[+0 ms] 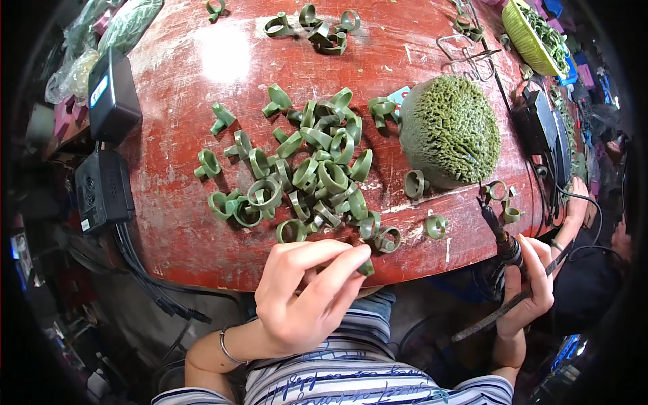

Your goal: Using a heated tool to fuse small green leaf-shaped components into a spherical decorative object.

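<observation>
My left hand [307,290] is closed in a pinch at the table's front edge. Between its fingertips shows a bit of a green ring [366,268], mostly hidden by the fingers. My right hand [530,287] grips a soldering-iron-like pen [507,247] with a dark, crusted tip and a thin point. That point is close to the lower right side of a round green block [452,131] with a rough, pitted top; whether they touch I cannot tell. A dark, rough strip [489,318] runs beneath the right fingers. Several green rings [332,177] lie heaped ahead of my left hand.
More rings [322,35] lie at the table's far side. Bent wire [466,57] stands behind the block. Black boxes [104,189] with cables line the left edge. At right are a black device [536,125], a yellow-green basket [533,37] and another person's hand [575,199].
</observation>
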The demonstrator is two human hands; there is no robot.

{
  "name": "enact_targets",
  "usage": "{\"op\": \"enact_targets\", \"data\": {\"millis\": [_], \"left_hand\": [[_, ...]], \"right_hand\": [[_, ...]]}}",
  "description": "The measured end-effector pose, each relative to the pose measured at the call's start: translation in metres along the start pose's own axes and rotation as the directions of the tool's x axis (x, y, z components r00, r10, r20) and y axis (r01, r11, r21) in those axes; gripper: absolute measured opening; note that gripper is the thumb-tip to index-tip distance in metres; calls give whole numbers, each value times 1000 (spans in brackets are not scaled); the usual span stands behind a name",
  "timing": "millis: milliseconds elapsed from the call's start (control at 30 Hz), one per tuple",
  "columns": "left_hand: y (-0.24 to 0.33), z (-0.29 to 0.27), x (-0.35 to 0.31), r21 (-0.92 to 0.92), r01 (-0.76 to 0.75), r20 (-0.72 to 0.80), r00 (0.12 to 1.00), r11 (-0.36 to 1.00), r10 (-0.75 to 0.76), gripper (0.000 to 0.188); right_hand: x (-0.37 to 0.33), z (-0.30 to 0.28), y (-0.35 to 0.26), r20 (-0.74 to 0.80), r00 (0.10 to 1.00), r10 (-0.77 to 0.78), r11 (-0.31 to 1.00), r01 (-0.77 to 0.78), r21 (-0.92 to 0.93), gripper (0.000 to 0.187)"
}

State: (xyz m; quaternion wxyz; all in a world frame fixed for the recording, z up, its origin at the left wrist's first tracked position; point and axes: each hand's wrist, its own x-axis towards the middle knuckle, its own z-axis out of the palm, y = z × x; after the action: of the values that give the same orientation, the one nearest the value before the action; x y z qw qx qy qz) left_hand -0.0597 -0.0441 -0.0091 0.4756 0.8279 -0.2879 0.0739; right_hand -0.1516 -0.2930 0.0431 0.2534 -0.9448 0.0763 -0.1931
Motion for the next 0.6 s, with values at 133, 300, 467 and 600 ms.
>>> {"op": "enact_targets", "data": {"millis": [133,300,467,600], "left_hand": [[-1,2,0,-33,44,5,999,998,-44,38],[1,2,2,-91,103,18,995,990,-102,36],[3,3,-1,-226,104,-21,994,969,-112,39],[-1,2,3,-193,23,-31,999,981,-30,42]], "right_hand": [[-6,8,2,-19,999,45,996,-43,81,33],[-9,11,7,-10,995,102,993,-101,62,40],[-13,21,19,9,984,179,977,-179,117,28],[-10,38,16,-63,954,294,932,-271,239,14]]}}
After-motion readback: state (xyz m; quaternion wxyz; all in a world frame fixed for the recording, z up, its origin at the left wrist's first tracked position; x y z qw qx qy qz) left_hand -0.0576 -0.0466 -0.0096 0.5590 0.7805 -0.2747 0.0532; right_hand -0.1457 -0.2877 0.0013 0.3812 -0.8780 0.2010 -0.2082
